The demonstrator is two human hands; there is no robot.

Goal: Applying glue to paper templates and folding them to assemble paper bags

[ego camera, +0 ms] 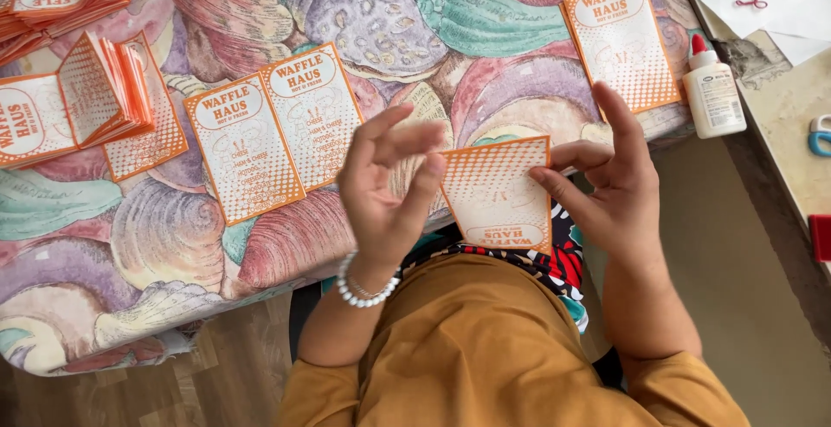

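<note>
At nine o'clock a stack of folded orange paper bags (104, 89) sits on the tabletop (130, 245), which is covered with a shell-patterned cloth, its near edge curving from seven o'clock up toward the middle. Just right of the stack, two flat orange bags (273, 128) lie side by side, touching, tilted slightly. The left hand (385, 189), wearing a white bead bracelet (368, 288), is loosely open with fingers curled, its fingertips touching the left edge of an orange paper bag (498, 193) held at the centre, over the tabletop's near edge. The right hand (610, 185) grips that bag's right edge between thumb and fingers. At one o'clock another flat bag (621, 42) lies alone, with a white glue bottle (714, 89) with a red cap just beside it, near the tabletop's right edge. Bare cloth lies open between the centre and twelve o'clock.
</note>
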